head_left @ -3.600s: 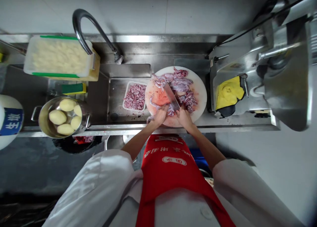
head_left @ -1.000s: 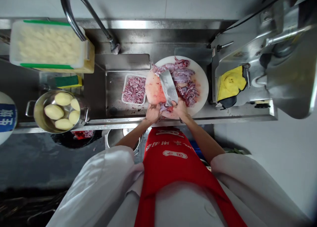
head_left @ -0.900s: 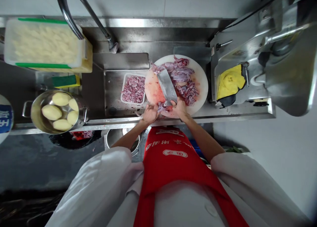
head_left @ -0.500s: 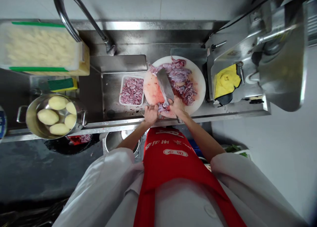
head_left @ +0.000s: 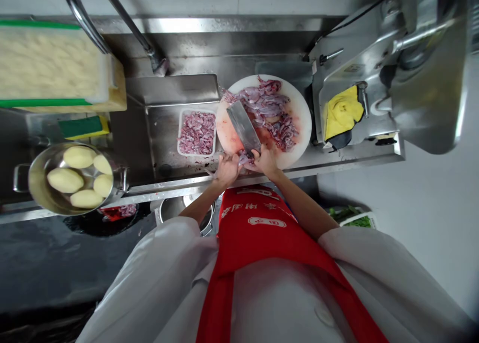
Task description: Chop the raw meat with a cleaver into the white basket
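A cleaver [head_left: 242,126] is gripped in my right hand [head_left: 266,163], its broad blade slanting up and left over the round white cutting board [head_left: 301,96]. At the board's near edge, my left hand [head_left: 227,170] has its fingers closed on a small piece of raw meat [head_left: 245,158], which looks like part of a skinned frog. The fingertips of my right hand are close to that piece too. Skinned carcasses [head_left: 262,103] lie in a heap on the board's far side, with darker scraps [head_left: 284,133] to the right. Left of the board, chopped meat [head_left: 197,133] fills a white tub [head_left: 179,136].
A faucet [head_left: 130,24] arches over the sink at the back left. A pot [head_left: 37,183] of peeled potatoes stands at the left, near a lidded box [head_left: 108,84] and a sponge [head_left: 84,127]. At the right is a metal slicer [head_left: 422,84] with a yellow cloth [head_left: 342,111].
The cleaver's blade has tipped a little further left and lies flatter. My hands stay together at the board's near edge. The whole view has shifted slightly.
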